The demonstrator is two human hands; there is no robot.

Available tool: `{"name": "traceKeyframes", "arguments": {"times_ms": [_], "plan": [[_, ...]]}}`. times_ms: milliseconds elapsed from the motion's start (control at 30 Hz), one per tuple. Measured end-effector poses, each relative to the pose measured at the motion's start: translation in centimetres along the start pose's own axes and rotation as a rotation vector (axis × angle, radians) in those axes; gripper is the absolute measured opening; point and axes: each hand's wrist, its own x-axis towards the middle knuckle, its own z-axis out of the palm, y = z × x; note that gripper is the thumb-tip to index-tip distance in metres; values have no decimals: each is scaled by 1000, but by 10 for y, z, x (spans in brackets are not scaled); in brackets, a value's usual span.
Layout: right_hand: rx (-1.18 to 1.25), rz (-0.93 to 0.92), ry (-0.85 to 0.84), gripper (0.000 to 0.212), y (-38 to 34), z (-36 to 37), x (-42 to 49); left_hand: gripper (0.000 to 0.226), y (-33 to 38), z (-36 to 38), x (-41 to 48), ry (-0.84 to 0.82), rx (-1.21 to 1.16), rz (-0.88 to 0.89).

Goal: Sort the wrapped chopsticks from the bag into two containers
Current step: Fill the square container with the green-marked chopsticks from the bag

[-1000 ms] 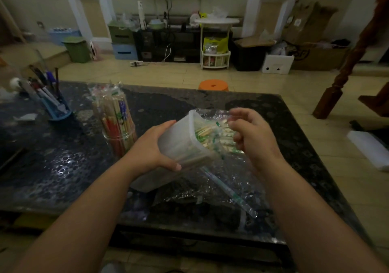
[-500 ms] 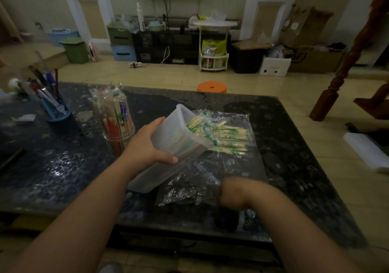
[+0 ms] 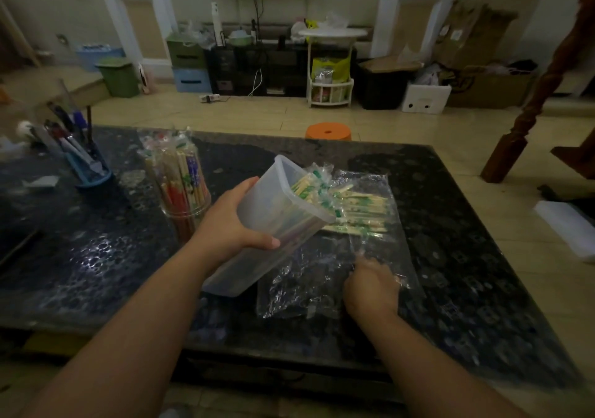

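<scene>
right hand point(image 3: 370, 285) dropped from tub point(image 3: 280, 211) mouth to the bag point(image 3: 306, 288)
left hand point(image 3: 231, 224) fingers wrap the tilted tub; wrapped chopsticks point(image 3: 363, 211) lie in the bag's far end; right fingers blurred, grip unclear. keep the tub mouth low, draw one pair cleanly.

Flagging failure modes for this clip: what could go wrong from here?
1. The left grip holds the container tilted, wrapped chopsticks poking past its rim; they may slide out.
2. The blurred right grip is on the bag; a tug could scatter the loose chopsticks at its far end.
</scene>
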Motion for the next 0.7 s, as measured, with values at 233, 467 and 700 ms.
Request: {"name": "traceKeyframes", "arguments": {"times_ms": [233,467,700], "plan": [[0,-416,45,32,-16,-9,25,118,-3,0,6,-28,34,-16],[-53,-316,91,30,-17,-6,39,122,-4,0,10,-54,30,-37],[-125,-133,-64,46,-36,-7,69,124,-5,0,11,-48,28,-41]]}}
